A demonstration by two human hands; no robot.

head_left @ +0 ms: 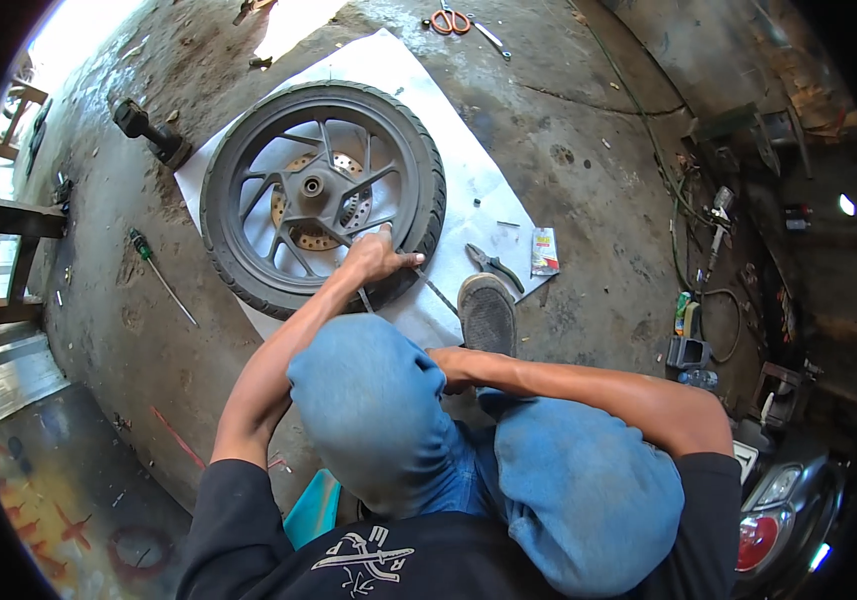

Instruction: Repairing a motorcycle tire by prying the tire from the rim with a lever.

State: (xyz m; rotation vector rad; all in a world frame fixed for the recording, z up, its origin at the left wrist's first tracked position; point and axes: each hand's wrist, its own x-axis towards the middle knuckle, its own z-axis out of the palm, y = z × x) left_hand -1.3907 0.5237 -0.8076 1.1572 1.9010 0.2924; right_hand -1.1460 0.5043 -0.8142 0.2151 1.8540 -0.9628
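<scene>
A motorcycle wheel (293, 195) lies flat on a white sheet (478, 170), its black tyre (426, 165) around a grey spoked rim, with a perforated brake disc (310, 240) showing between the spokes. My left hand (373, 258) grips the near right part of the rim, its thumb stretched over the tyre. Behind my left knee, my right hand (455, 370) is mostly hidden, and its fingers do not show. A thin dark bar (436, 292) slants from the tyre toward my shoe (488, 312). Dark-handled pliers (495, 267) rest just beyond the shoe.
A small packet (544, 251) lies right of the pliers. Left of the wheel are a cordless drill (151, 132) and a green-handled screwdriver (161, 275). Orange-handled scissors (450, 20) lie far off. A spray gun (719, 215), a hose (654, 140) and a vehicle's red light (756, 540) are at right.
</scene>
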